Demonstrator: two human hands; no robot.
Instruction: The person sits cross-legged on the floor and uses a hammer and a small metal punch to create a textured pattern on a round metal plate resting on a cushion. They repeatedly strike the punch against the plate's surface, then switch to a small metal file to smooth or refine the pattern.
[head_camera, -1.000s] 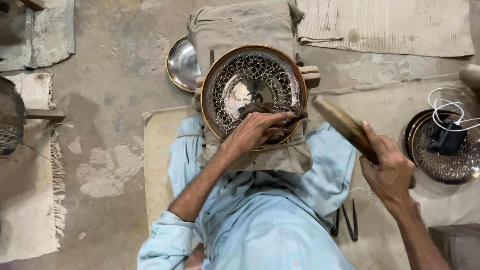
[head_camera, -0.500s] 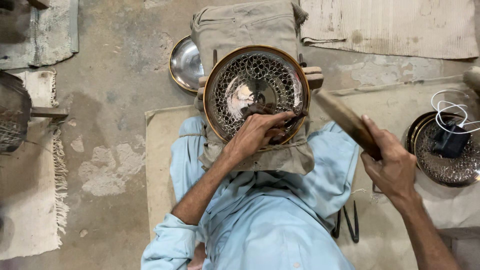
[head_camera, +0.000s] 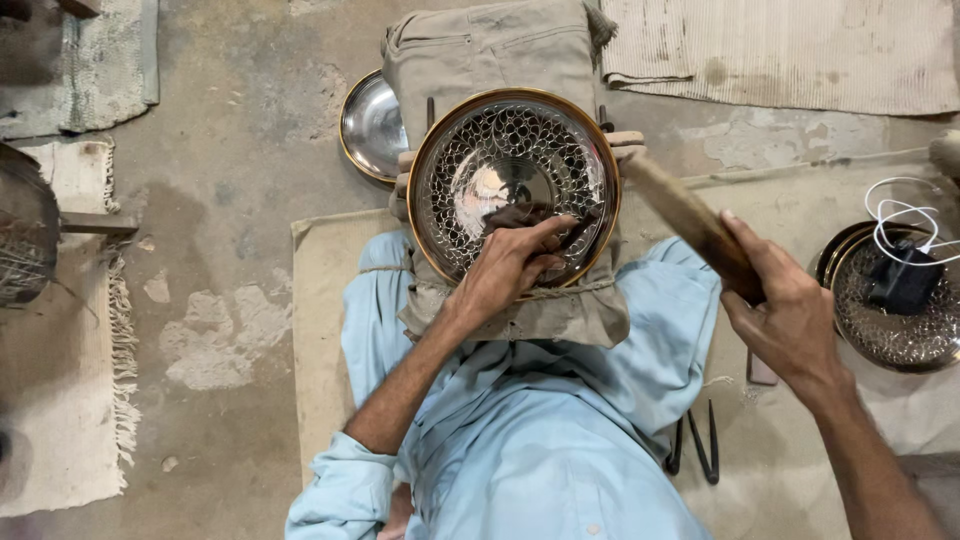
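A round engraved metal plate (head_camera: 497, 150) with a brass-coloured rim rests on a cloth-covered block (head_camera: 500, 55) in front of my lap. My left hand (head_camera: 510, 262) lies on the plate's lower part and pinches a thin dark chisel (head_camera: 578, 232) against its patterned surface. My right hand (head_camera: 785, 315) is raised to the right of the plate and grips the handle of a wooden mallet (head_camera: 685, 220), whose head points up-left toward the plate's right rim.
A plain shiny metal dish (head_camera: 368, 125) lies behind the plate on the left. Another engraved plate (head_camera: 880, 335) at the right holds a dark charger (head_camera: 905, 278) with white cable. Dark metal tools (head_camera: 698, 450) lie by my right thigh. Mats and concrete floor surround me.
My right hand has swung the mallet left and down, closer to the plate's right rim. The left hand stays on the plate with the chisel.
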